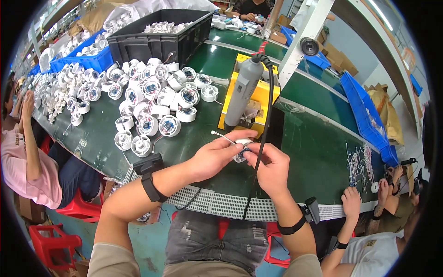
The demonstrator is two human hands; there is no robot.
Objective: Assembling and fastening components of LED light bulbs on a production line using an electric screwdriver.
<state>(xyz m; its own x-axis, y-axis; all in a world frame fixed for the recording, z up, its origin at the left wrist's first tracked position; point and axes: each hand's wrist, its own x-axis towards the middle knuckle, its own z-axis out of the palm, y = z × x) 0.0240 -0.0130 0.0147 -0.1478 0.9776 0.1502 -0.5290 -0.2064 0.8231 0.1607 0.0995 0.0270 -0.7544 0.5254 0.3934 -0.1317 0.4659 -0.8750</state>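
White housing [239,159], small and round, sits between your fingers above the near part of the green table [210,177], on your side of the yellow stand [264,96]. Your hands are together on it: the left hand [214,154] grips it by thumb and fingers, the right hand [272,168] pinches at the blue circuit board [245,151]. Exact fingertip contact is partly hidden.

Risks, as judged: uneven pressure from your right fingertips could tilt or damage the board. The thin lead [222,136], projecting loose past your left fingers, could snag and strain its joint. The grey tool's [245,87] black cord [263,144] passes across your right fingers in view; whether it touches cannot be told, but a catch there could jerk the piece from your grip.
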